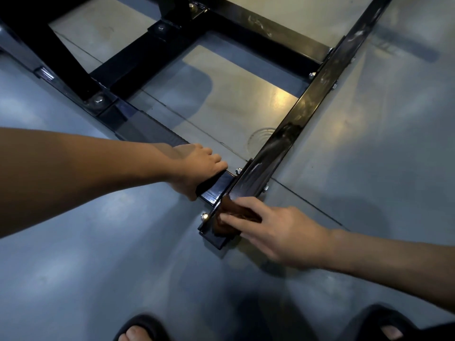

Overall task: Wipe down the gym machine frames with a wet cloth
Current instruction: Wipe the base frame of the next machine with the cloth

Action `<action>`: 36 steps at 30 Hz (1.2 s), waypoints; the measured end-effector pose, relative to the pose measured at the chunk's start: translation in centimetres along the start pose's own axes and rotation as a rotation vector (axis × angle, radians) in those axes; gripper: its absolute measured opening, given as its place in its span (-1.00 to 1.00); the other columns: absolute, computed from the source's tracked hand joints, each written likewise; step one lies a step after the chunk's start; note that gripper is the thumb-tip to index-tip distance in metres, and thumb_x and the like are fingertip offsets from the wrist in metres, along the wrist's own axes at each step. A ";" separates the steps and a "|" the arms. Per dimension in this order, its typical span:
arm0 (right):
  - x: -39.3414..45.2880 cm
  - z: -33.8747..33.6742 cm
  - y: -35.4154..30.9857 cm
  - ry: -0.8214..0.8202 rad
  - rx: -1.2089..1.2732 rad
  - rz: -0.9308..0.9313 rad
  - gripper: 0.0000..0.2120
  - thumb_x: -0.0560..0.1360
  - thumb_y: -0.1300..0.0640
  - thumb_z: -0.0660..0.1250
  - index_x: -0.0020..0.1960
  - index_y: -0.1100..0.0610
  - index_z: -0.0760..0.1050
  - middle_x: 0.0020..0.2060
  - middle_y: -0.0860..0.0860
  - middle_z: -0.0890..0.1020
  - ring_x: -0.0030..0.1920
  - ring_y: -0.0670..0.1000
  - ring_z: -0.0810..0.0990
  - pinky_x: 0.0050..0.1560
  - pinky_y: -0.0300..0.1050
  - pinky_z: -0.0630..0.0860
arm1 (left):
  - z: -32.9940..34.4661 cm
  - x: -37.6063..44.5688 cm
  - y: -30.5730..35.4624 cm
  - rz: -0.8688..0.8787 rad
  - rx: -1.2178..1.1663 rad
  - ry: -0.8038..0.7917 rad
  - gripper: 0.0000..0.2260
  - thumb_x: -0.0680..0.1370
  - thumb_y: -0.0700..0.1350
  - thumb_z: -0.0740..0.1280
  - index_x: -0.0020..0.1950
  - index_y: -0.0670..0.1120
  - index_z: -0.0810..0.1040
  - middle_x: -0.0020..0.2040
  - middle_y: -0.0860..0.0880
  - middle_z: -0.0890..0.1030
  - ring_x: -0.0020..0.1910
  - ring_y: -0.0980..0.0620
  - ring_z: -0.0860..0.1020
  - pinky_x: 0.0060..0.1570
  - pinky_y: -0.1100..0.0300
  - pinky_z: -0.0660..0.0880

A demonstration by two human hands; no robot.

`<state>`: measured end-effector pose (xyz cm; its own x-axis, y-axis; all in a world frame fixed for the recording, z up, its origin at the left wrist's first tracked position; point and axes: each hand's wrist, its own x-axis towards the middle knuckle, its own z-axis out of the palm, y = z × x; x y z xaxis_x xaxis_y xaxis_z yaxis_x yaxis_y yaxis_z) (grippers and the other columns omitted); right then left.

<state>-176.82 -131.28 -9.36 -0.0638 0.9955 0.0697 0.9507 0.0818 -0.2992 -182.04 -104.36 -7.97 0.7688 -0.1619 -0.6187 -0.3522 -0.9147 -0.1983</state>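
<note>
Down at floor level now: the right hand (pixel 278 232) presses a brown cloth (pixel 234 215) flat onto the near end of the long black frame rail (pixel 302 104), fingers laid straight over it, right by the corner joint. The left hand (pixel 199 168) is wrapped round the cross rail (pixel 147 130) that meets that corner, steadying. Judging by the smeary, streaked sheen running up the long rail (it looks like wet trails, though glare could fool me), that stretch seems already wiped, and this end is being finished. The darker bars (pixel 138 62) further back show no such streaks, so I'd say most of the frame remains. Two sandalled feet (pixel 138 328) stand on the glossy floor (pixel 98 267).
</note>
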 end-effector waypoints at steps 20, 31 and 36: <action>0.1 0.2 -2.5 -0.060 0.029 0.096 -0.50 0.58 -0.06 0.22 0.52 -0.12 0.38 0.32 0.04 0.41 -0.38 0.07 0.60 -0.55 -0.09 0.45 | -0.5 -0.3 0.2 0.002 -0.015 -0.018 -0.25 0.36 0.19 0.53 0.40 -0.05 0.28 0.23 -0.04 0.47 0.17 -0.10 0.49 0.19 0.03 0.44; 0.6 -2.0 9.0 0.278 -0.048 0.608 -0.57 0.68 -0.05 0.18 0.54 -0.15 0.41 0.42 0.07 0.42 0.09 0.28 0.63 0.00 0.18 0.64 | -1.1 -0.7 0.3 -0.021 -0.037 -0.039 -0.23 0.34 0.18 0.57 0.38 -0.09 0.30 0.25 -0.08 0.47 0.22 -0.15 0.50 0.19 0.01 0.46; 0.5 0.3 -0.2 0.157 0.093 0.308 -0.54 0.65 -0.10 0.15 0.53 -0.10 0.43 0.34 0.07 0.38 -0.21 0.21 0.65 -0.27 0.06 0.66 | -0.9 -0.7 0.3 -0.010 -0.031 -0.028 -0.24 0.34 0.20 0.55 0.37 -0.07 0.30 0.24 -0.07 0.48 0.20 -0.15 0.50 0.16 0.00 0.49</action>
<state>-177.11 -130.74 -9.55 0.2753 0.9555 0.1057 0.8859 -0.2095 -0.4138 -182.18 -104.82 -6.95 0.7567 -0.1428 -0.6380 -0.3278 -0.9272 -0.1812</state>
